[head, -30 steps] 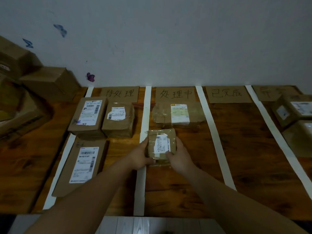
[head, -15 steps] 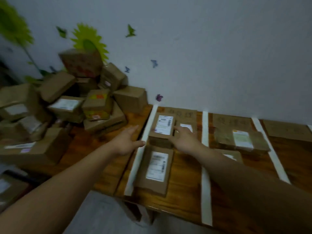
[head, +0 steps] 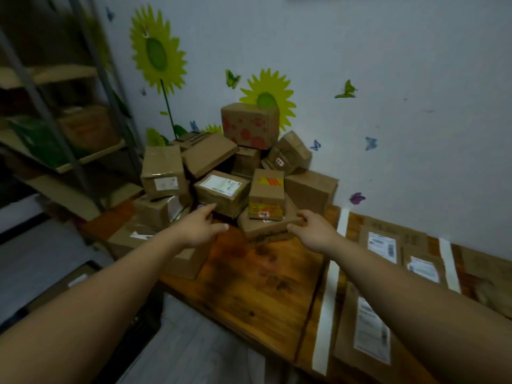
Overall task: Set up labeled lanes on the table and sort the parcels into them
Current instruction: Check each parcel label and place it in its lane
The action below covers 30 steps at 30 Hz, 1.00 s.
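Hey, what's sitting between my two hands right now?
In the head view, a low flat cardboard parcel lies between the left hand and the right hand, with the orange-striped box standing on it.
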Tool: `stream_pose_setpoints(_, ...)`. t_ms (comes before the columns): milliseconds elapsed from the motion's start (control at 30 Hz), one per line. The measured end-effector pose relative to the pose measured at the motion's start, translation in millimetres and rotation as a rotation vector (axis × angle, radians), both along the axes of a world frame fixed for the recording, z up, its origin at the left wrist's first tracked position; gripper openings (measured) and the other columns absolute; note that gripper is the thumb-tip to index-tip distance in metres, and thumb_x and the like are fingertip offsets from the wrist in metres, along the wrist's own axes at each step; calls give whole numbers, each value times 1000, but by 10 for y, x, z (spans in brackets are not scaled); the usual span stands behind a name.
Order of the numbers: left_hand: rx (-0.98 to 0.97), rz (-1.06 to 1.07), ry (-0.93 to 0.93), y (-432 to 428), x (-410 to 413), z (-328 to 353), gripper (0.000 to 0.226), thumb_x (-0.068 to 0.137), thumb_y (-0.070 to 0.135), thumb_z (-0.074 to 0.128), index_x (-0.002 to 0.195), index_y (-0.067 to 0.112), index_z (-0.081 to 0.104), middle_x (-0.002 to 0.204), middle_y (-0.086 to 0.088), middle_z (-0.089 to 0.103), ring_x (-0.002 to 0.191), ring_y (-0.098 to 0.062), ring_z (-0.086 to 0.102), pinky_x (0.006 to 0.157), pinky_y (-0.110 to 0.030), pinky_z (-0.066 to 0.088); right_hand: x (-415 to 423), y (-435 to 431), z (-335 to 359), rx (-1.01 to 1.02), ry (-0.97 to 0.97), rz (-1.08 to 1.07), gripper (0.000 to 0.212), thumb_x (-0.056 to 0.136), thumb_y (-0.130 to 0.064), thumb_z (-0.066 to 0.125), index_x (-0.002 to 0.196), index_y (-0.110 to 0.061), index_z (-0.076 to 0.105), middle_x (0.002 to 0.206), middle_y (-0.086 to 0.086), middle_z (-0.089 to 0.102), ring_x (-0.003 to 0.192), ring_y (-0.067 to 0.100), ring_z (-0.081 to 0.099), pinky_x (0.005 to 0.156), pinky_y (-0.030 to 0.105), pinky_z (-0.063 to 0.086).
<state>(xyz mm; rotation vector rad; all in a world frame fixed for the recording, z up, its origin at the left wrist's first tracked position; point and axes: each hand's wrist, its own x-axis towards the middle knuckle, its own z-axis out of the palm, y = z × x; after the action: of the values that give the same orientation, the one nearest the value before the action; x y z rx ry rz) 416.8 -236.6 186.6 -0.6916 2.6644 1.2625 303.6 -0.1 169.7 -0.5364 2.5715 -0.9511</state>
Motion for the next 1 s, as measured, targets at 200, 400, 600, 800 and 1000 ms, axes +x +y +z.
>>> stream_pose_setpoints(200,-31,8,-37,-184,-776,-68,77,88,45,60,150,28,18,154,-6,27,134,-25,35,96,-28,35,-653,-480,-82,-41,-41,-59,54,95,-37,54,141,-12,41,137,8,50,121,24,50,95,33,41)
stream_pose_setpoints(400,73,9,-75,-248,-1792,-229,60,93,38,54,146,23,30,145,-4,40,124,-24,45,93,-32,40,-1375,-916,-392,-126,-207,-155,48,98,-33,50,142,-17,40,136,5,52,124,22,50,100,33,38)
stream_pose_setpoints(600,194,40,-153,-226,-2265,-574,52,96,44,46,140,16,40,134,-7,52,118,-26,52,92,-33,40,-1617,-1106,-679,-139,-294,-213,55,99,-35,46,148,-21,27,144,7,44,130,24,44,107,37,35)
stream_pose_setpoints(800,336,22,-50,-338,-2292,-496,46,93,42,53,131,16,52,115,-2,63,86,-11,59,67,-22,44,-1606,-1094,-464,-328,-332,-320,55,95,-43,52,143,-21,39,136,7,51,111,21,55,84,30,48)
stream_pose_setpoints(1000,657,22,201,-369,-2147,-72,39,94,40,51,127,21,53,101,4,66,88,-10,63,67,-23,48,-1288,-1017,56,-551,-96,-358,37,91,-39,59,124,-24,56,108,-6,65,90,5,63,76,23,50)
